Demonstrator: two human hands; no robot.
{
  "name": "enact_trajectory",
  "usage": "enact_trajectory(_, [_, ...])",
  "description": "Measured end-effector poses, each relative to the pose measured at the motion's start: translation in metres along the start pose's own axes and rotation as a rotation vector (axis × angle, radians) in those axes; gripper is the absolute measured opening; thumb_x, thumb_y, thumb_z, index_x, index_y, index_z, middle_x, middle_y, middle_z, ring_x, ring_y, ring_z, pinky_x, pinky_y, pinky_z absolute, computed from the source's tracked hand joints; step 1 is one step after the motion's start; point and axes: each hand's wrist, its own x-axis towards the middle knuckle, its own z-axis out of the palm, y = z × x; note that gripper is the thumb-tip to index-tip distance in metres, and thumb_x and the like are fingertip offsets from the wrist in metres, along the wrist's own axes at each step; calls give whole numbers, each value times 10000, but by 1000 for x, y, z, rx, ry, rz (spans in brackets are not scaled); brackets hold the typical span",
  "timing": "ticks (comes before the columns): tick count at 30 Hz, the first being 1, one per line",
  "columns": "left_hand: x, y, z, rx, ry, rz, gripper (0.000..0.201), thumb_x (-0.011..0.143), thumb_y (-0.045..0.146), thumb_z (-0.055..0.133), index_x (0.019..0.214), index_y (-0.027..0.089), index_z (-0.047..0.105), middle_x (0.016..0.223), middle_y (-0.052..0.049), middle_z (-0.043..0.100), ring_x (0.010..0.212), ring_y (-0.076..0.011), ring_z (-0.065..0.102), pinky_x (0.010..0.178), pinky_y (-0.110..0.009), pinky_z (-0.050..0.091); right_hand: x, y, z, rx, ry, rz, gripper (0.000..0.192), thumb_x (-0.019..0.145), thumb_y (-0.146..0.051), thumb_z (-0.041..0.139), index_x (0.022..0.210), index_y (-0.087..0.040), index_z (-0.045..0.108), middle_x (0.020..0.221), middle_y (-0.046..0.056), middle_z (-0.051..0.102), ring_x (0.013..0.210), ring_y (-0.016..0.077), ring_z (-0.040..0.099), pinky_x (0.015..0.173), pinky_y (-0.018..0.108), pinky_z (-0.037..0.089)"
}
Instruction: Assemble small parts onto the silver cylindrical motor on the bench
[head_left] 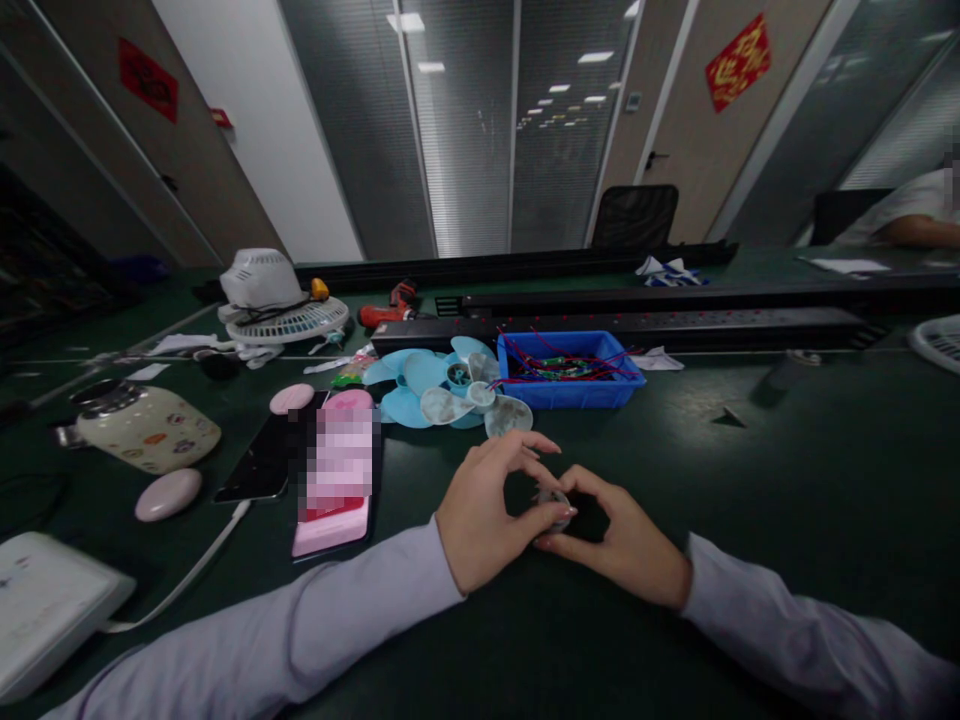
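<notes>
My left hand (486, 515) and my right hand (626, 540) meet above the green table, both closed at the fingertips on a small round greyish part (553, 507). My thumbs and index fingers pinch it from either side. The part looks partly see-through; fingers cover much of it, and its exact kind cannot be made out. Just beyond my left hand lie several fan blades, light blue ones (409, 405) and a clear greyish one (448, 405). Behind them and to the right stands a blue bin (574, 393) holding red and dark wires.
Left of my hands lie a phone with a pink screen (345, 470), a black phone (266, 460) and a cream flask (154, 430). Further back are a white fan (262, 280), a red drill (390, 308) and long black rails (675, 325). A person's arm (919, 225) rests at far right.
</notes>
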Motion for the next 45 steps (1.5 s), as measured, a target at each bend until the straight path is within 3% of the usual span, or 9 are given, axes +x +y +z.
enact_trajectory(5, [0, -5, 4, -62, 25, 6, 426, 718, 227, 795, 1069, 255, 555, 858, 20, 762, 1001, -228, 671, 920, -406, 443, 1, 0, 1, 9, 4, 2, 231, 760, -301, 757, 851, -208, 567, 817, -18, 613, 773, 168, 605, 706, 299, 478])
enact_trajectory(9, [-8, -10, 8, -96, 214, 34, 315, 729, 251, 793, 948, 249, 566, 815, 27, 751, 873, -211, 706, 869, -392, 478, 0, 1, 1, -27, 28, 8, 271, 728, -330, 785, 866, -207, 587, 830, -9, 634, 797, 184, 619, 718, 312, 487])
enact_trajectory(13, [-36, -20, 6, -30, 345, 16, 294, 736, 257, 788, 940, 261, 577, 814, 27, 741, 876, -219, 698, 850, -415, 485, -1, 2, 0, -8, 31, -2, 279, 732, -321, 785, 923, -210, 615, 933, 19, 678, 895, 202, 646, 797, 337, 502])
enact_trajectory(17, [-71, -38, -7, 170, 217, -38, 317, 737, 273, 785, 1000, 276, 608, 883, -3, 756, 1008, -283, 662, 871, -496, 455, 3, 6, -3, 4, 43, 9, 313, 719, -324, 797, 951, -209, 622, 1032, 40, 691, 997, 222, 647, 869, 365, 502])
enact_trajectory(21, [-85, -51, -19, 301, 88, -83, 397, 744, 281, 779, 1095, 306, 597, 1013, -20, 754, 1101, -313, 627, 897, -545, 426, 8, 13, -8, -13, 52, 9, 376, 747, -334, 771, 1077, -224, 627, 1067, 38, 692, 1008, 222, 648, 888, 386, 504])
enact_trajectory(26, [-80, -51, -21, 353, 91, -90, 491, 695, 352, 810, 1126, 309, 580, 1052, -22, 748, 1149, -323, 593, 907, -548, 412, 10, 19, -11, -30, 50, 2, 407, 775, -330, 744, 1153, -249, 618, 1129, 39, 680, 1044, 228, 637, 932, 422, 495])
enact_trajectory(33, [-80, -44, -15, 323, 187, -124, 399, 685, 338, 820, 1011, 277, 597, 762, 31, 760, 908, -294, 678, 838, -516, 427, 9, 18, -11, -34, 49, 11, 411, 775, -336, 742, 1159, -255, 619, 1142, 42, 678, 1061, 235, 629, 958, 443, 482])
enact_trajectory(39, [-54, -35, 18, 119, 473, 69, 166, 778, 238, 749, 913, 259, 655, 855, 2, 718, 854, -216, 682, 802, -406, 503, 9, 20, -9, -10, 58, 0, 407, 786, -332, 730, 1169, -257, 612, 1129, 38, 682, 1052, 232, 634, 953, 436, 484])
enact_trajectory(45, [-14, -35, 44, -24, 561, 163, 227, 780, 178, 741, 959, 231, 613, 915, -23, 697, 956, -212, 663, 894, -419, 503, 9, 20, -8, -23, 61, -20, 380, 798, -311, 721, 1156, -251, 611, 1114, 38, 679, 1026, 222, 630, 912, 392, 497])
